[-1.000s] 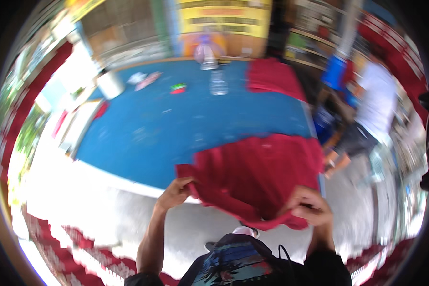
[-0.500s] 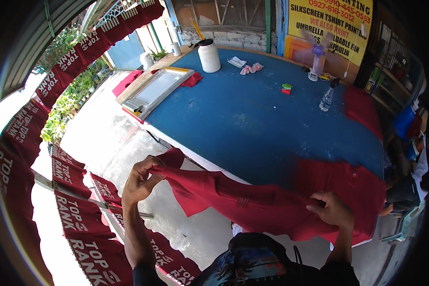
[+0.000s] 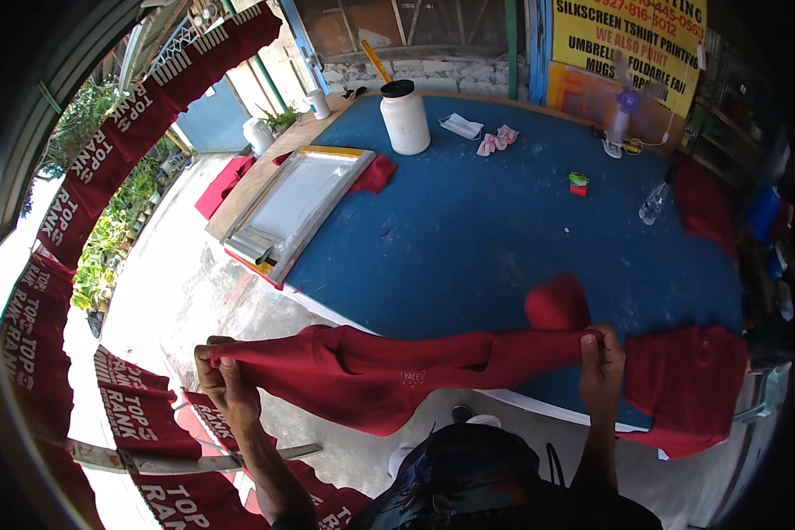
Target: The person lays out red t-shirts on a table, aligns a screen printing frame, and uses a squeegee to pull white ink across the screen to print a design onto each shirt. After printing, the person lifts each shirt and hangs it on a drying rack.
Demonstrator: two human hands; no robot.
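Observation:
A dark red T-shirt (image 3: pixel 362 396) is stretched between my two hands, its neck opening in the middle and a small pale print inside the collar. My left hand (image 3: pixel 230 384) pinches one shoulder end over the floor, beyond the table's near-left edge. At the other end my right hand (image 3: pixel 601 360) grips the cloth with thumb and fingers, above the near edge of the blue table (image 3: pixel 468 238). Part of the shirt, perhaps a sleeve (image 3: pixel 556 300), flares up behind it. More red shirts (image 3: pixel 685 375) lie at the table's near-right corner.
On the table's left edge rests a silkscreen frame (image 3: pixel 325 216) with a squeegee (image 3: pixel 254 247) on it. Farther back stand a white jar (image 3: pixel 405 124), a face mask (image 3: pixel 461 126), a small fan (image 3: pixel 623 115) and a spray bottle (image 3: pixel 654 203). Printed red shirts (image 3: pixel 141 420) hang at left.
My left hand has moved left and down, and my right hand has shifted slightly up and closed on the shirt. The cloth is now pulled out wide, with its collar showing.

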